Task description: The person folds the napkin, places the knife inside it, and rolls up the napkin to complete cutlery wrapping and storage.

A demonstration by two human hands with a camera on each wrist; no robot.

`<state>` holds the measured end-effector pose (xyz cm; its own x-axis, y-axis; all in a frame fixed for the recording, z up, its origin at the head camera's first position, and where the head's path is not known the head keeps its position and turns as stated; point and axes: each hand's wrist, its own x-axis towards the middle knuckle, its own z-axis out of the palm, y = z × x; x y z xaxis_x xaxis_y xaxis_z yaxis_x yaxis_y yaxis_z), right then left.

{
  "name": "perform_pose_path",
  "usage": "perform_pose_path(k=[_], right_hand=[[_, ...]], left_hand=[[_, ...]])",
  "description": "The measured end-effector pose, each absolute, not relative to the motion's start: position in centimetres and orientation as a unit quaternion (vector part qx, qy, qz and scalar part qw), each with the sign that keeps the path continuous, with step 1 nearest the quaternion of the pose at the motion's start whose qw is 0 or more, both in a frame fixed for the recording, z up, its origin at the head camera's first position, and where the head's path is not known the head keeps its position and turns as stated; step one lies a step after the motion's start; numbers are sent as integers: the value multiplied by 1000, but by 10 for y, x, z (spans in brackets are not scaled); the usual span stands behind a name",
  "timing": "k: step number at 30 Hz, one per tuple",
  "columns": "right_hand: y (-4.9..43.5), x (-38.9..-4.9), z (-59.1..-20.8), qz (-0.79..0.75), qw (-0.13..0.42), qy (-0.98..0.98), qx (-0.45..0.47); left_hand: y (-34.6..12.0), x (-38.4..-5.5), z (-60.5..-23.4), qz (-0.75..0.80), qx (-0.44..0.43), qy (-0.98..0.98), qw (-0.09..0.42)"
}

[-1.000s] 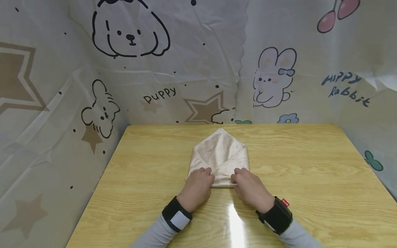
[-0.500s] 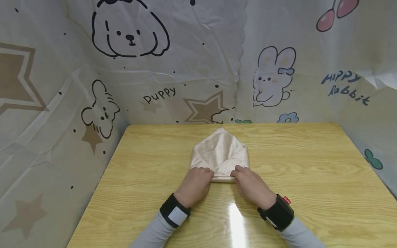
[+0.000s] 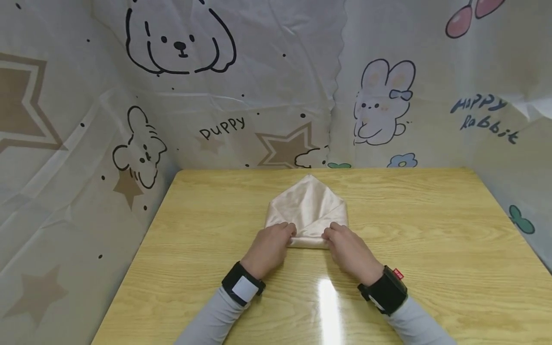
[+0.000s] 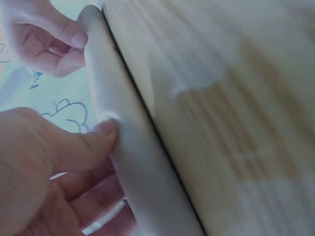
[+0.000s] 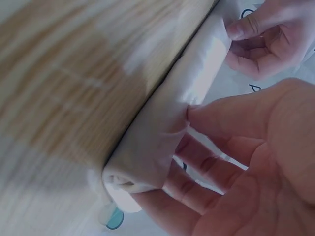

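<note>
A pale, shiny cloth (image 3: 308, 203) lies on the table, folded to a point at its far end, with diagonal folds. Its near edge is turned into a flat roll. My left hand (image 3: 267, 248) grips the left part of that roll, thumb on the near side and fingers beyond it. At the right part, my right hand (image 3: 353, 251) pinches the roll the same way. In the right wrist view the coiled end of the roll (image 5: 152, 132) shows beside my right fingers. Fingertips behind the roll are partly hidden.
The cloth rests on a wood-grain table (image 3: 207, 220). Behind and at both sides hangs a pale printed sheet (image 3: 258, 72) with cartoon animals and stars. Black bands (image 3: 243, 283) are strapped round both wrists.
Both hands have moved away from the body, rolling the cloth's near edge further up. The flat part has become shorter, while the far point stays nearly in place.
</note>
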<state>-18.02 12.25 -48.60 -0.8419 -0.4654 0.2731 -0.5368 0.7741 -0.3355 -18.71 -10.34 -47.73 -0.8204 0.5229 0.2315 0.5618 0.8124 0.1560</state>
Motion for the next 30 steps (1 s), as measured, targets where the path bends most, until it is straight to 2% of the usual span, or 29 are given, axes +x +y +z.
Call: perform_pose_path(k=[8, 12, 17, 24, 30], right_hand=[[123, -179, -484, 203, 92, -935, 275], [123, -179, -483, 190, 85, -941, 268], [122, -179, -485, 182, 80, -946, 257], [122, -180, -492, 153, 89, -950, 257], [124, -177, -489, 158, 81, -948, 263]], left_hand=[[-101, -190, -477, -121, -252, -957, 83], [-98, -192, -477, -106, -247, -958, 99], [-97, -190, -476, -55, -259, -956, 124], [-99, -185, -478, 20, -275, -955, 109], [-96, -185, -478, 17, -308, -943, 126]])
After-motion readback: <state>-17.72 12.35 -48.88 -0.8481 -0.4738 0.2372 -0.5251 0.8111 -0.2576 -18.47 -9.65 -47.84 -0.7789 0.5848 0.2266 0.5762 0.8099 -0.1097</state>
